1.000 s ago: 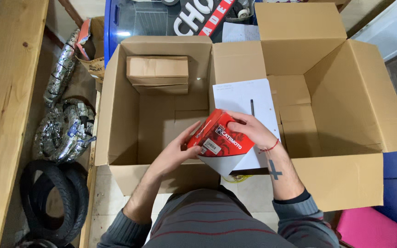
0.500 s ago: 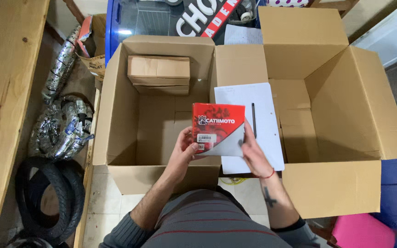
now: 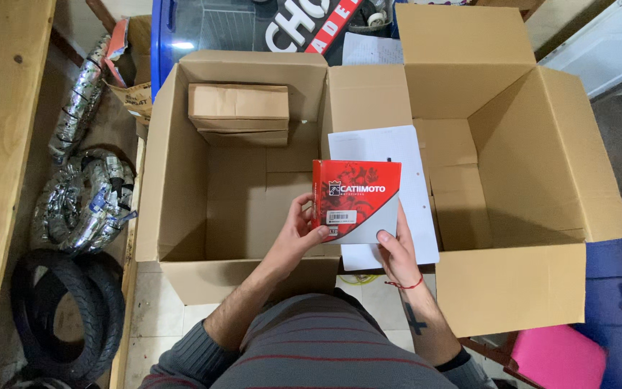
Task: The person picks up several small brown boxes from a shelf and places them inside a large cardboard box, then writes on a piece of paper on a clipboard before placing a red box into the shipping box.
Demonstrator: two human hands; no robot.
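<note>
Your left hand [image 3: 293, 238] and right hand [image 3: 397, 252] both grip the red-and-grey carton [image 3: 355, 200], fingers closed on it, with the brown boxes [image 3: 239, 114] at 11 o'clock.

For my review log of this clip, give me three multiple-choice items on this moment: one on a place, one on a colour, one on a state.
1. Where is the small box?
A. Held up in both hands, above the gap between the two cartons
B. Flat on the wooden board
C. Inside the pink bin

2. What colours is its upper face?
A. Blue and yellow
B. Red and grey
C. Green and black

3. How does the left carton stand?
A. Taped shut
B. Crushed flat
C. Open, flaps up

Key: 1 A, the left hand and right hand grip its lower edge; 2 B, red above, grey below; 3 C, brown packages show inside.
</note>
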